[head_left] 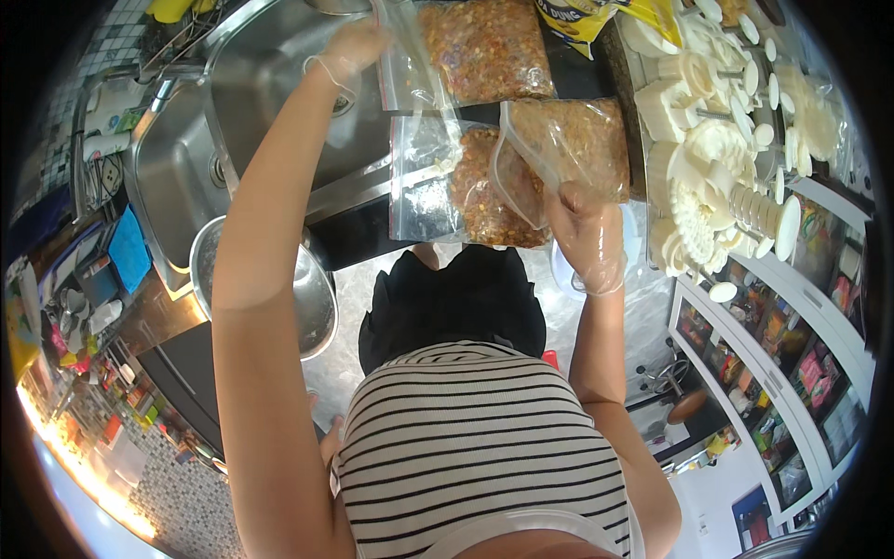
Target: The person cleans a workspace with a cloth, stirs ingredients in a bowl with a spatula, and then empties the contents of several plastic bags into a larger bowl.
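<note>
My right hand (587,228), in a clear plastic glove, is closed on the near edge of a clear zip bag (582,140) with a brownish chunky filling. This bag overlaps a second zip bag (498,196), which lies flat with a redder, nutty-looking mix at its right end. Beyond them is a third filled zip bag (484,51); its unfilled end points left. My left hand (354,45), also gloved, reaches over the sink beside that unfilled end. Its fingers are blurred, and whether they grip the bag cannot be made out.
A double steel sink (270,102) lies to the left, with a large metal bowl (315,303) near its front. Several white plunger moulds (717,177) crowd the right side. A yellow packet (582,26) rests at the back. Shelves (773,345) stand at right.
</note>
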`<state>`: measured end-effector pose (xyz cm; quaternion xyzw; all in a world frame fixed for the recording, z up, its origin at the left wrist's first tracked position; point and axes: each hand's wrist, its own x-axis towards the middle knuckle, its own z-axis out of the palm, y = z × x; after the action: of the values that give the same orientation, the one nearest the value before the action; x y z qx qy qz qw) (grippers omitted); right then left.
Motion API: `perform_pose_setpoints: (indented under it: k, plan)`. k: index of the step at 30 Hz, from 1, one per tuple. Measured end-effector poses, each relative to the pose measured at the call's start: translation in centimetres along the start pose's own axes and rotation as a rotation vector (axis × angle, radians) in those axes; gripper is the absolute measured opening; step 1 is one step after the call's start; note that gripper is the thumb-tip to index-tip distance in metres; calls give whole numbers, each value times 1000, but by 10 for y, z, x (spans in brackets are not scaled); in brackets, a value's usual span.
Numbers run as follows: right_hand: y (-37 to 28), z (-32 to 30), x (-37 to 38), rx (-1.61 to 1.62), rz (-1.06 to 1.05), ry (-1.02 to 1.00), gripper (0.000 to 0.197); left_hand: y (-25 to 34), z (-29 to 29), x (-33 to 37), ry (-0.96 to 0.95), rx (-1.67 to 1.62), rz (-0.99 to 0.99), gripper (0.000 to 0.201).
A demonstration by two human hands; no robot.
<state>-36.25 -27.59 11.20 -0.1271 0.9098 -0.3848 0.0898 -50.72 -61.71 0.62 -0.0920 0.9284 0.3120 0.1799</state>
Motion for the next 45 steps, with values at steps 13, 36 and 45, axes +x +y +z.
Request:
perform_pose_setpoints:
  k: [13, 36, 45]
  plan:
    - [4, -3, -6, -6, 17, -5, 19, -24, 8, -5, 21, -245, -61, 31]
    - [3, -19, -1, -155, 77, -184, 24, -36, -8, -26, 313, 256, 659, 35]
    - [-35, -10, 34, 27, -141, 158, 23, 78, -2, -201, 136, -628, -11, 23]
